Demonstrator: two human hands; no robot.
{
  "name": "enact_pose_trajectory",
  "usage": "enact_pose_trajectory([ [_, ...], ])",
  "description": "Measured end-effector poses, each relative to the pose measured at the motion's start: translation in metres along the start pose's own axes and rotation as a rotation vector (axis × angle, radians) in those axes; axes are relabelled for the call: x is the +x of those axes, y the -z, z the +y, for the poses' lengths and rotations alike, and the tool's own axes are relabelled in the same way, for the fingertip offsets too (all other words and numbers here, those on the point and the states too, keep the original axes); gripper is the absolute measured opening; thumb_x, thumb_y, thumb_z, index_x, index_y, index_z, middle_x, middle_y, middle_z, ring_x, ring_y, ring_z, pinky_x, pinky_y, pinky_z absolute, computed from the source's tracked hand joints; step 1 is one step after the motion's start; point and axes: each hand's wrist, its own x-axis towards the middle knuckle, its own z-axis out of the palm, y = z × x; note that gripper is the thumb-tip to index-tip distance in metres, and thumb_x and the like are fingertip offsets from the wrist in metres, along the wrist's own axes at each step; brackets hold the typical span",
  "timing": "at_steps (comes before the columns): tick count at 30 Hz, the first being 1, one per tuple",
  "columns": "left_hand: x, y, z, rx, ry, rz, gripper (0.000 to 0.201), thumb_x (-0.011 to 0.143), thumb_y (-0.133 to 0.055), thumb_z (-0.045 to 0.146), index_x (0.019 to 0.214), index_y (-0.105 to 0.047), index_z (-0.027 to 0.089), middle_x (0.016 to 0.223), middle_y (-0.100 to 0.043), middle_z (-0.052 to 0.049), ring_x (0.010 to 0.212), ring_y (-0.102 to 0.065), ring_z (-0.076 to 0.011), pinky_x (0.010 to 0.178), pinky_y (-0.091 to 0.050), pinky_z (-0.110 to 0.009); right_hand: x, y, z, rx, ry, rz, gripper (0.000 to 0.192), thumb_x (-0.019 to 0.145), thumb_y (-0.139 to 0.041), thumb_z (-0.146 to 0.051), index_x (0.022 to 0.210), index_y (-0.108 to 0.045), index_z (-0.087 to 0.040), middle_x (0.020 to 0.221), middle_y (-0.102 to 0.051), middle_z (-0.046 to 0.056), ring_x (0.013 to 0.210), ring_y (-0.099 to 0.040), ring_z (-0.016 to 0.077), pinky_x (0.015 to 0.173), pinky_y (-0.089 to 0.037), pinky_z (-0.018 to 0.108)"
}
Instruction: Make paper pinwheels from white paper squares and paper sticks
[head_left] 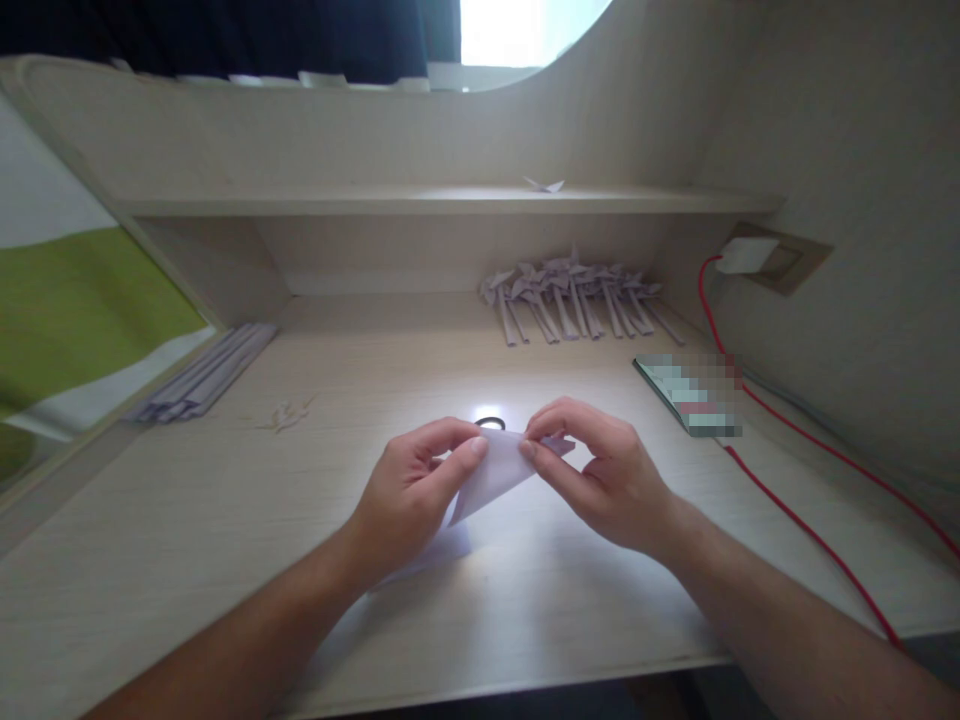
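Observation:
Between both hands, a folded piece of white paper is held just above the desk. My left hand pinches its upper left part between thumb and index finger. My right hand pinches the narrower right end, and a folded tip sticks out past those fingers. Another sheet of white paper lies on the desk under my left hand, partly hidden. Just behind the held paper a dark curved loop shows; the rest of it is covered, so I cannot tell what it is.
Paper pinwheels on rolled sticks lie in a row at the back. Rolled paper sticks and small pale pieces are at the left. A phone and red cable lie right. Folded paper rests on the shelf.

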Motion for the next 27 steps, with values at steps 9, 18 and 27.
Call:
enact_pose_trajectory([
  [9,-0.0002,-0.0019,0.0052,0.046,-0.023,0.013,0.024,0.097,-0.063,0.034,0.094,-0.079,0.017,0.082,-0.073,-0.002,0.073,-0.063,-0.0157,0.064,-0.048,-0.024,-0.0012,0.0,-0.0008,-0.011,0.001,0.003,0.006,0.095,-0.065,-0.014,0.091,-0.066,-0.019,0.081,-0.065,0.001,0.072,-0.059,0.0149,0.066,-0.046,0.03],
  [18,-0.0028,-0.0026,0.0009,0.024,-0.035,0.033,0.015,0.093,-0.069,0.031,0.092,-0.078,0.019,0.084,-0.075,-0.002,0.075,-0.066,-0.0157,0.063,-0.05,-0.023,-0.0006,-0.0001,-0.002,-0.011,-0.012,0.015,0.007,0.095,-0.065,-0.016,0.091,-0.067,-0.021,0.081,-0.067,0.002,0.072,-0.061,0.0162,0.065,-0.047,0.031],
  [27,-0.0025,-0.0028,0.001,0.028,-0.047,0.04,0.014,0.093,-0.07,0.03,0.094,-0.078,0.019,0.086,-0.076,-0.003,0.078,-0.068,-0.0161,0.068,-0.053,-0.024,0.0003,-0.0018,-0.0037,0.049,-0.048,0.06,0.008,0.092,-0.068,-0.013,0.09,-0.069,-0.02,0.082,-0.069,0.001,0.073,-0.063,0.0156,0.065,-0.048,0.03],
])
